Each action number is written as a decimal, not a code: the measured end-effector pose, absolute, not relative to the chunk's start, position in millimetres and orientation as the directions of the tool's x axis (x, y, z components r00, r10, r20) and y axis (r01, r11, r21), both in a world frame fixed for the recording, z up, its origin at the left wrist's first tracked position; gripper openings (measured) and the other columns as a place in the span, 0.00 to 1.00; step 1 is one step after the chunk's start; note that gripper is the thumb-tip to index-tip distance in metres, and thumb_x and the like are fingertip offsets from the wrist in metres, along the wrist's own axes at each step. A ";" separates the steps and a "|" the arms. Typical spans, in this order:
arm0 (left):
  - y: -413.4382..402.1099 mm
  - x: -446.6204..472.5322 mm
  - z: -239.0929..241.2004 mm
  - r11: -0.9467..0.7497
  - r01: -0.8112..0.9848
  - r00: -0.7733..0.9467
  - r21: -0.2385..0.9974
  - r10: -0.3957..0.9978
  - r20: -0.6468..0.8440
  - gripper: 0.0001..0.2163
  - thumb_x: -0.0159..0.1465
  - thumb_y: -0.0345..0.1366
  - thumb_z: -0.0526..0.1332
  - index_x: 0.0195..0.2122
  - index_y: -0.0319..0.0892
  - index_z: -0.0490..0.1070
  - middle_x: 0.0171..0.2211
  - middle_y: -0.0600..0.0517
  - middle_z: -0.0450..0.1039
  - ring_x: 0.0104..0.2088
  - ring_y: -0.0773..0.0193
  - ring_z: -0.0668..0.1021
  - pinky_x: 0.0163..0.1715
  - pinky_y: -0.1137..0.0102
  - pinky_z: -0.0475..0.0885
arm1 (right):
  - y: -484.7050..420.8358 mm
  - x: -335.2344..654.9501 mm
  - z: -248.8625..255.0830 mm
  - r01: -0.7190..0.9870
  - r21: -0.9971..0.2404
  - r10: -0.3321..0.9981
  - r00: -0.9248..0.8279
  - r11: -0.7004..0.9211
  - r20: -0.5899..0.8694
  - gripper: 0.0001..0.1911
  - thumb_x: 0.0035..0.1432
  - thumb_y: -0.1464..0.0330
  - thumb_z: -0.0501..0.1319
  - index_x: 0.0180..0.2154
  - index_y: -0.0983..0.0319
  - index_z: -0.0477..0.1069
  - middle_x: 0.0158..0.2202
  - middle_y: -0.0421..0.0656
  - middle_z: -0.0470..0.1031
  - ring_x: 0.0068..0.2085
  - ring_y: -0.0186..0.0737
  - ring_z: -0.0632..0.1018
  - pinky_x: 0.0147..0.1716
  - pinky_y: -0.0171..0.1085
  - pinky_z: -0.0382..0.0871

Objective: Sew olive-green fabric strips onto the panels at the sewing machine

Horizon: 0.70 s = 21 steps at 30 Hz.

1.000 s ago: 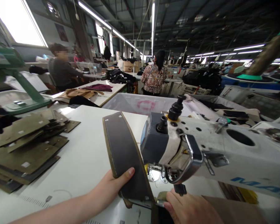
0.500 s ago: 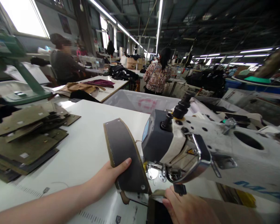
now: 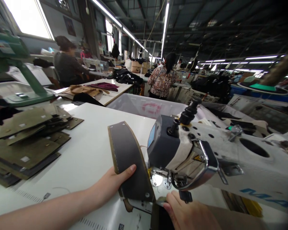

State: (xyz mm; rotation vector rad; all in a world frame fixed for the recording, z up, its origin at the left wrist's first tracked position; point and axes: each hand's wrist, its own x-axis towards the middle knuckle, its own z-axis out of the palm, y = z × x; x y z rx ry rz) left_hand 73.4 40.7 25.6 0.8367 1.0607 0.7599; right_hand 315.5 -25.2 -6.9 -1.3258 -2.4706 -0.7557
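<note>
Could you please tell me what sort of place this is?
Most likely a sewing factory: an industrial sewing machine stands at the white worktable, a stack of olive pieces lies on it, and another sewing machine shows further back.

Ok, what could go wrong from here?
The right hand sits close below the sewing machine's head, so it could get pinched if parts there move. The left hand grips the dark panel toward its lower end, so the far end might swing or snag. The uneven stack of olive pieces could slide if bumped.
</note>
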 end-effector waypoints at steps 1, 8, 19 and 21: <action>40.6 72.5 24.7 0.465 -0.120 0.308 0.877 0.857 -0.413 0.29 0.52 0.53 0.72 0.46 0.35 0.78 0.41 0.39 0.82 0.49 0.44 0.80 0.49 0.58 0.77 | -24.7 315.5 -6.8 0.829 0.319 0.715 -0.558 0.459 0.421 0.15 0.72 0.64 0.39 0.32 0.54 0.54 0.20 0.32 0.66 0.13 0.35 0.67 0.14 0.41 0.49; 40.9 70.9 19.7 0.381 -0.157 0.324 0.911 0.891 -0.317 0.24 0.55 0.50 0.71 0.44 0.35 0.78 0.42 0.39 0.82 0.47 0.45 0.81 0.43 0.62 0.79 | -24.6 321.0 -4.0 0.837 0.189 0.748 -0.544 0.513 0.379 0.15 0.73 0.63 0.41 0.32 0.54 0.56 0.23 0.32 0.68 0.19 0.32 0.72 0.18 0.36 0.56; 43.5 74.2 24.1 0.465 -0.174 0.340 0.868 0.856 -0.390 0.30 0.49 0.56 0.73 0.43 0.36 0.78 0.42 0.41 0.82 0.48 0.46 0.80 0.50 0.60 0.76 | -24.4 326.0 -5.2 0.808 0.137 0.750 -0.585 0.574 0.308 0.14 0.73 0.63 0.41 0.33 0.54 0.58 0.25 0.32 0.70 0.21 0.34 0.74 0.19 0.36 0.58; 44.5 74.6 21.4 0.475 -0.184 0.342 0.861 0.852 -0.397 0.30 0.49 0.55 0.73 0.44 0.36 0.77 0.44 0.41 0.81 0.48 0.46 0.80 0.50 0.61 0.76 | -24.4 327.7 -8.0 0.804 0.113 0.756 -0.589 0.584 0.285 0.15 0.73 0.62 0.41 0.34 0.54 0.59 0.24 0.32 0.71 0.21 0.33 0.74 0.19 0.35 0.59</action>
